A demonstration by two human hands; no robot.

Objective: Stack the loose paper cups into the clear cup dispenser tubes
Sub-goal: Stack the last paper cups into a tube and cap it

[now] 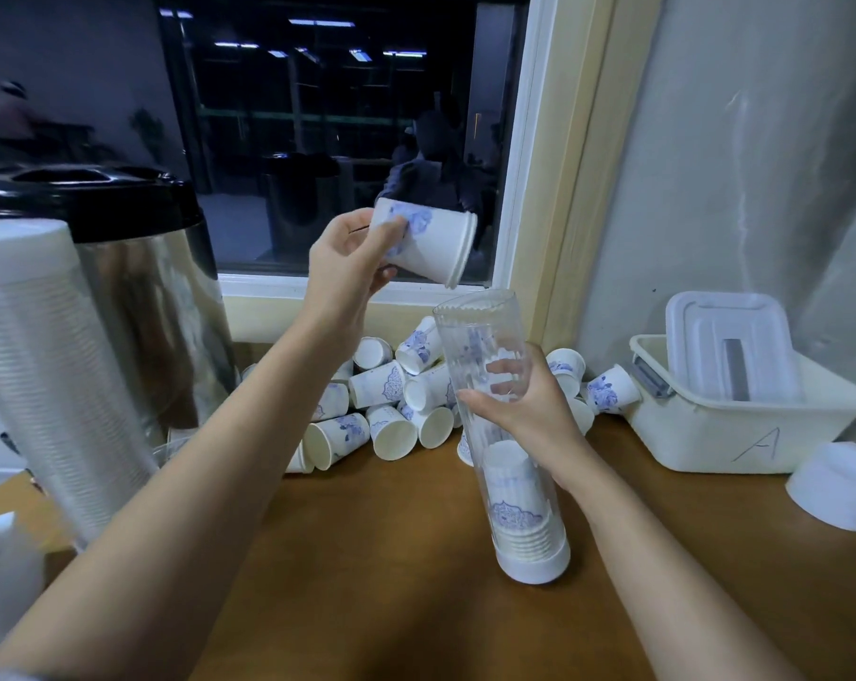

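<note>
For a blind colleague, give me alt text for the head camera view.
The left hand holds a white paper cup with blue print tilted near the open top of a clear plastic dispenser tube, which the right hand grips as it stands on a brown wooden counter. A short stack of cups sits inside; loose cups lie piled behind.

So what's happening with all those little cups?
A person is filling a clear dispenser tube with paper cups. The right hand grips the tube, which stands on the wooden table with a short stack of cups at its bottom. The left hand holds one cup tilted, rim toward the tube's open top. A pile of loose cups lies behind.
</note>
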